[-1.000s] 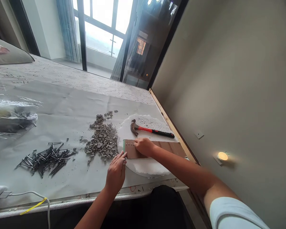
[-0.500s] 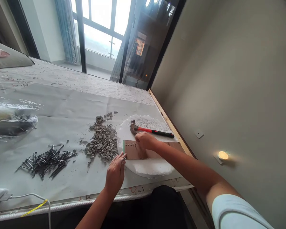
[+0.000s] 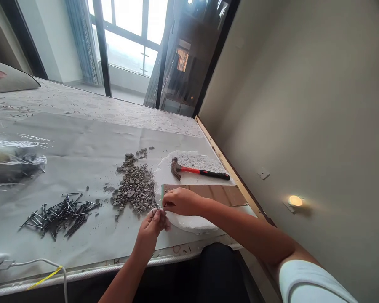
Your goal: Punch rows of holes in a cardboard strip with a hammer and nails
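My left hand (image 3: 153, 221) is closed in a pinch at the near left corner of the brown board (image 3: 229, 194), with dark nails (image 3: 159, 208) poking up from its fingers. My right hand (image 3: 183, 202) reaches across the board, its curled fingertips meeting those of the left; what they pinch is hidden. The board lies on a rough-edged white foam slab (image 3: 192, 224) and has green tape along its left end. Its row of nail heads is mostly covered by my right hand. A claw hammer (image 3: 194, 170) with a red and black handle rests on the foam behind the board.
A heap of loose nails (image 3: 61, 215) lies to the left on the grey sheet (image 3: 91, 168). Grey rubble (image 3: 134, 187) is piled beside the foam. A clear plastic bag (image 3: 14, 162) sits far left, a white cable (image 3: 34, 261) below it. A wooden edge (image 3: 227, 162) borders the wall.
My right hand has moved left and nearer, from the nail row on the board to my left hand. My left hand has lifted off the board's corner, and its fingers have closed.
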Motion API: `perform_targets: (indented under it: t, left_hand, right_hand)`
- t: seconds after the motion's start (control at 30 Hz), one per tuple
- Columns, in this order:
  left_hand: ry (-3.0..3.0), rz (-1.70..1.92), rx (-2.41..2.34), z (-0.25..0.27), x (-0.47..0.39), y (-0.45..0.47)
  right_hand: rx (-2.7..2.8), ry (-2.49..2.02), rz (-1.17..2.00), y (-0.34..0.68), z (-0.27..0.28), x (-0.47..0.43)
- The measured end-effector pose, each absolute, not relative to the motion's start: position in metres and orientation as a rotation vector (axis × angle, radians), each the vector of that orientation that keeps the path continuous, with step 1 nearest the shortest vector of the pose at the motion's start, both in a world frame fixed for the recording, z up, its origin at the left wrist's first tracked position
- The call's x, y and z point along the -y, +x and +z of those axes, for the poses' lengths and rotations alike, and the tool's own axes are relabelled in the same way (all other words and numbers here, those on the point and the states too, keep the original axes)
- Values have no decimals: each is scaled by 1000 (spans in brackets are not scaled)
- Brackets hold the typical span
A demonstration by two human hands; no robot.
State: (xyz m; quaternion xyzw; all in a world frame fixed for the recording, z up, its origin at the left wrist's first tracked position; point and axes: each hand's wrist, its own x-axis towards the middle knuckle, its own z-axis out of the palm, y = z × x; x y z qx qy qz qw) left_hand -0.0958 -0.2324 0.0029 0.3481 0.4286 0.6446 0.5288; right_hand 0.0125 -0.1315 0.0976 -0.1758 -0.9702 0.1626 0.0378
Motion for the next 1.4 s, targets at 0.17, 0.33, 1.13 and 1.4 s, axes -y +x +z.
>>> perform_targets:
  t: [0.17,0.33,1.13,1.4]
  left_hand:
    - [756,1480,-960,-4,230,-94]
    - [1178,1649,-1429,-17,229,-101]
    - [1964,1588,-1716,-44,221,-103]
    - [1914,1604,-1695,-43,221,-102]
  right_hand:
    - [2943,-526,505,15,87,123]
    - [2761,-955,168,33,80,94]
    - [3243,-755,-436,26,58,79]
    - [3182,-895,-288,23,65,78]
